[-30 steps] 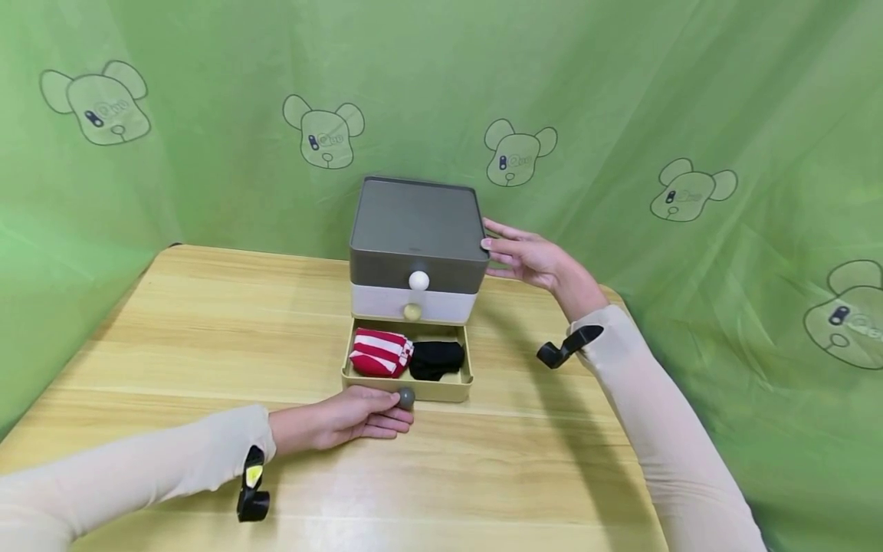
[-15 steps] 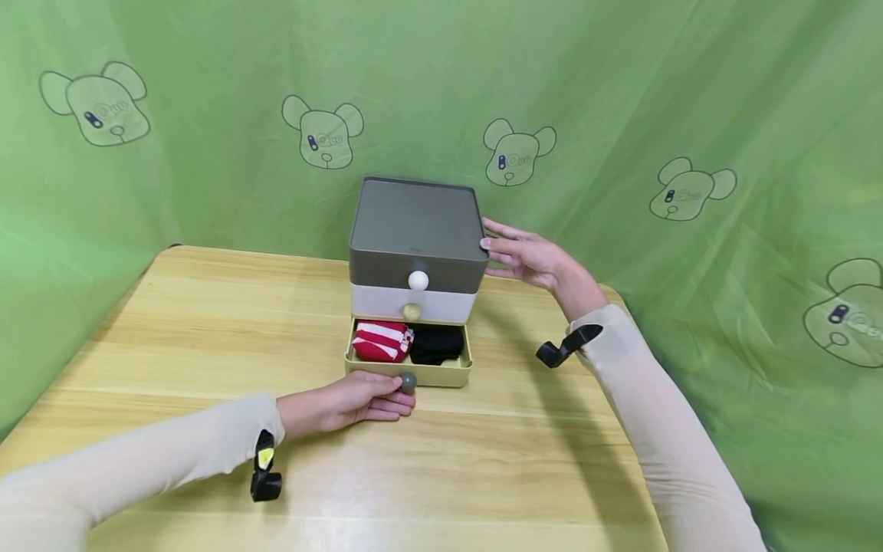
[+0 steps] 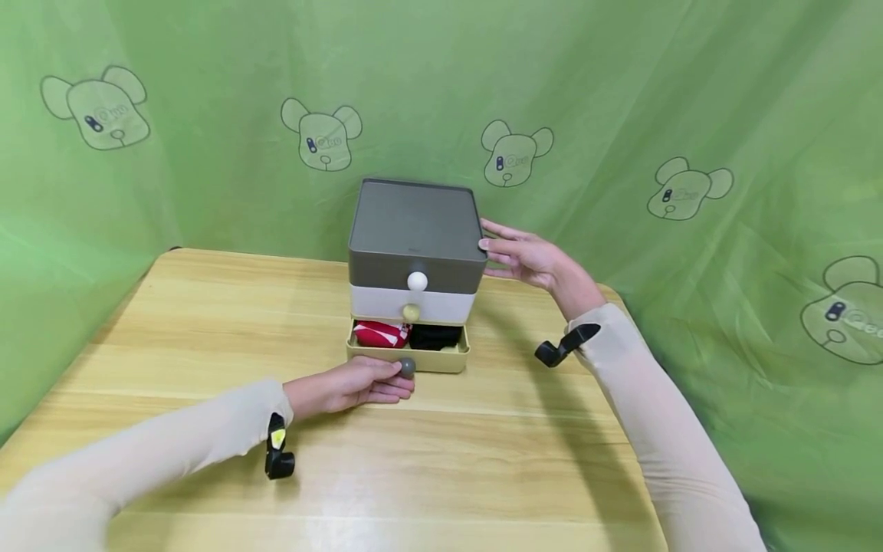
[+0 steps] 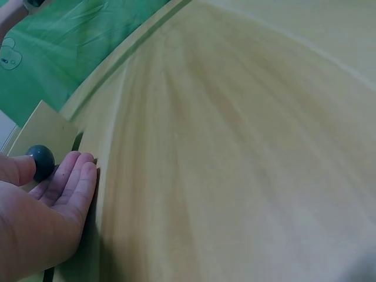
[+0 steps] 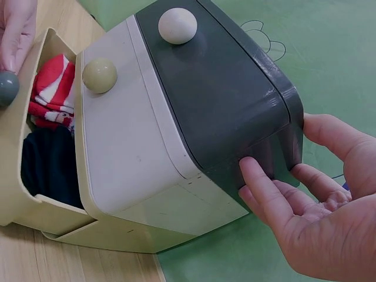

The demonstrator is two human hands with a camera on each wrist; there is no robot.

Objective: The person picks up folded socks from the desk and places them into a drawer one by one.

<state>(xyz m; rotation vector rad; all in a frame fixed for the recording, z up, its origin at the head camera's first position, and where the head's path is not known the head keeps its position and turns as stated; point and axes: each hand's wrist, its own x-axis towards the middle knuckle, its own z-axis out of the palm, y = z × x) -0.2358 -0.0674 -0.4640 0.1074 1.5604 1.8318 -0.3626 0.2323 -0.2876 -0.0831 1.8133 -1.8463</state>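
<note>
A small drawer unit stands on the table, with a dark grey top drawer (image 3: 417, 268), a white middle drawer (image 3: 441, 305) and a partly pulled-out beige bottom drawer (image 3: 441, 362). Inside the bottom drawer lie a red-and-white striped cloth bundle (image 5: 56, 82) and a black cloth bundle (image 5: 51, 161). My left hand (image 3: 359, 382) has its thumb against the grey knob (image 4: 41, 163) of that drawer, its other visible fingers extended just below. At the unit's right side, my right hand (image 3: 527, 258) rests spread fingers on the grey casing (image 5: 217, 88), thumb at the top edge.
The wooden table (image 3: 441, 475) carries the unit near its back edge. A green curtain (image 3: 228, 153) with bear-head drawings hangs close behind. Black wrist cameras stick out from the left wrist (image 3: 278, 452) and right wrist (image 3: 566, 346).
The bottom drawer has slid inward, covering more of both cloth bundles. My left hand has moved away from me along with its knob. My right hand has stayed in place.
</note>
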